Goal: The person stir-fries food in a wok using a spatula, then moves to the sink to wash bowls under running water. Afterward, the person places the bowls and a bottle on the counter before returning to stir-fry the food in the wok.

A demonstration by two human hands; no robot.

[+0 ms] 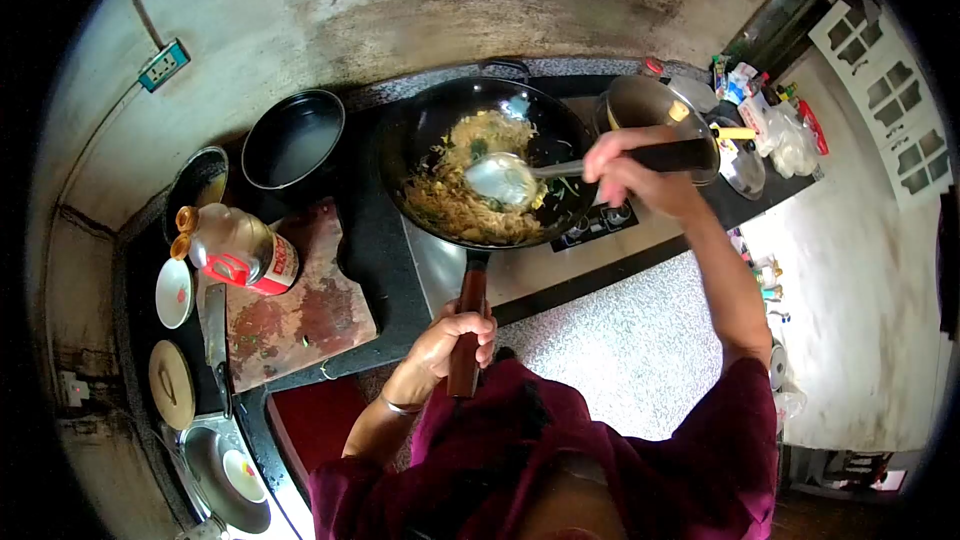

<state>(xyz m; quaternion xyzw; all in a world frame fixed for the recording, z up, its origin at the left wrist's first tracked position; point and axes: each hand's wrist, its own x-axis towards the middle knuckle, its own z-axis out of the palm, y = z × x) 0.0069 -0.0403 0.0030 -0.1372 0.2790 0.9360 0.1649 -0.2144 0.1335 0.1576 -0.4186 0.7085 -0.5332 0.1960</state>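
My left hand [452,342] is wrapped round the brown handle of a large black wok [420,120] on the stove. Noodle-like food with bits of green [450,190] covers the wok's bottom and left side. My right hand [640,170], slightly blurred, grips a metal spatula or ladle [503,180] by its dark handle. The tool's shiny head rests in or just over the food near the wok's middle; I cannot tell whether it touches. Its handle reaches rightward past my hand.
Left of the wok are a black pan [294,140], a stained cutting board [300,310], an oil jug [240,250], a knife [216,335] and a white bowl [175,292]. A metal pot [645,100] stands on the right, before bags and bottles. The sink [215,480] is lower left.
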